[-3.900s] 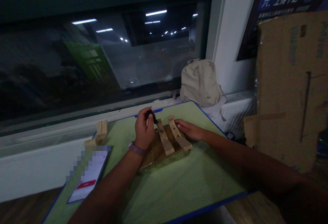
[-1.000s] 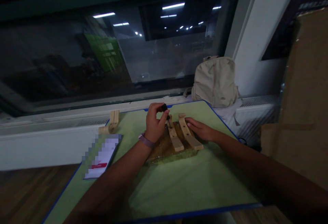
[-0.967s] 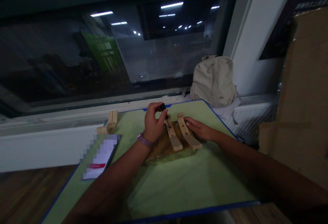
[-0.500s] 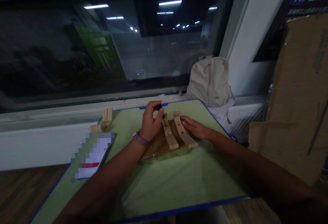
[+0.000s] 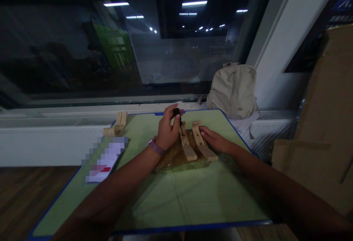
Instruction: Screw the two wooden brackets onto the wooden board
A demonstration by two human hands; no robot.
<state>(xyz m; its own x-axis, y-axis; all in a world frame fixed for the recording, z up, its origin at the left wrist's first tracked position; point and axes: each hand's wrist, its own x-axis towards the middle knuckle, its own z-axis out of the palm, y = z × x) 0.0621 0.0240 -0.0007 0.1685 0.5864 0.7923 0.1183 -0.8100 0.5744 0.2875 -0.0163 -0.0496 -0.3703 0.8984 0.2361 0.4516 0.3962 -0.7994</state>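
On the green tabletop (image 5: 176, 200), the left hand (image 5: 168, 130) has its grip closed around a slim black-handled screwdriver (image 5: 177, 112). The tip meets a pale curved wooden strip (image 5: 188, 151), which lies on a flat brown block (image 5: 175, 157). Next lies a second pale curved strip (image 5: 203, 147), with the right hand (image 5: 216, 141) at its edge; how closed this grip is, I cannot tell.

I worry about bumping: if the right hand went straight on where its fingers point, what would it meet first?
Likely the curved wooden piece beside the fingertips of the right hand; whether they touch is unclear.
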